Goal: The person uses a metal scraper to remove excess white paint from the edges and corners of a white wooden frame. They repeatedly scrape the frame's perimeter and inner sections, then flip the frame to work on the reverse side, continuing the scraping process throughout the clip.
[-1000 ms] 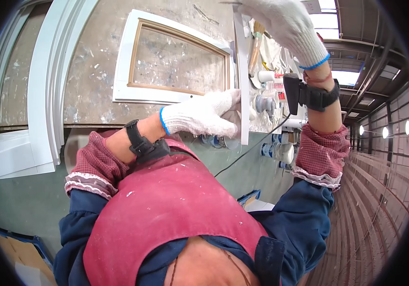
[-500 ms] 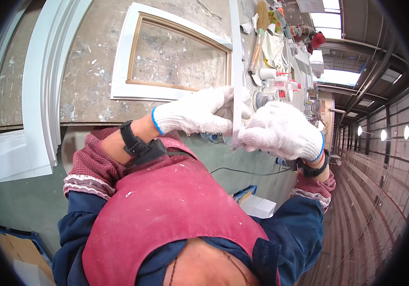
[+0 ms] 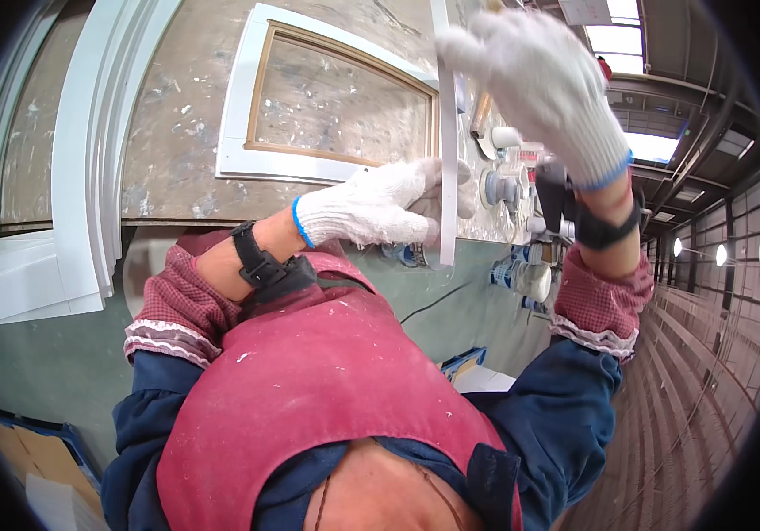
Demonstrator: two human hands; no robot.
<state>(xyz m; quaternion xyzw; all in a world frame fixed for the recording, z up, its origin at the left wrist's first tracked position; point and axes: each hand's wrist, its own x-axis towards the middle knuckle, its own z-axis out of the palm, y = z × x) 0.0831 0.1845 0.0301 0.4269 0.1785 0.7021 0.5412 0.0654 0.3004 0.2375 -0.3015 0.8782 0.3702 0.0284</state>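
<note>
At the near edge of the paint-spattered grey table [image 3: 176, 168], the left hand [image 3: 371, 208], in a white knit glove with a blue cuff, is closed around the lower end of a long, narrow white-painted wooden strip [image 3: 447, 177] that stands on edge and runs away from the body. The right hand [image 3: 535, 84], gloved the same way, is wrapped over the strip higher up, fingers curled round its top edge.

Judging from this two-handed hold, the step is steadying or working along the strip. To do it well, the lower hand should stay firm as an anchor while the upper hand bears evenly, so that the slender piece does not bow or twist.

Just left of the strip lies a white rectangular frame with a bare wood inner edge [image 3: 247, 115], flat on the table; the strip's end should stay apart from it. Behind it stand small round pots and cans [image 3: 508, 181], near enough to knock. Curved white mouldings [image 3: 70, 177] lie far left.
</note>
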